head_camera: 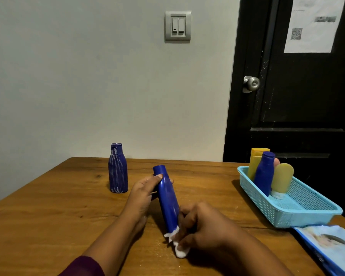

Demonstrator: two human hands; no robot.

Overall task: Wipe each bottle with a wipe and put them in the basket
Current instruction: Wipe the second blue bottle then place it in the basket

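Observation:
My left hand (142,193) grips a plain blue bottle (167,198) near its neck, tilted with the cap pointing away from me. My right hand (204,226) holds a white wipe (177,246) pressed against the bottle's lower end, just above the table. A second blue bottle (118,169), streaked with white marks, stands upright on the table to the left. The light blue basket (299,212) on the right holds a blue bottle (264,173), a yellow bottle (256,162) and a yellowish tube (282,179), with something pink partly hidden behind them.
A pack of wipes (331,248) lies at the near right, beside the basket. The wooden table (48,212) meets a grey wall at its far edge. A black door with a metal knob (251,84) stands behind the basket.

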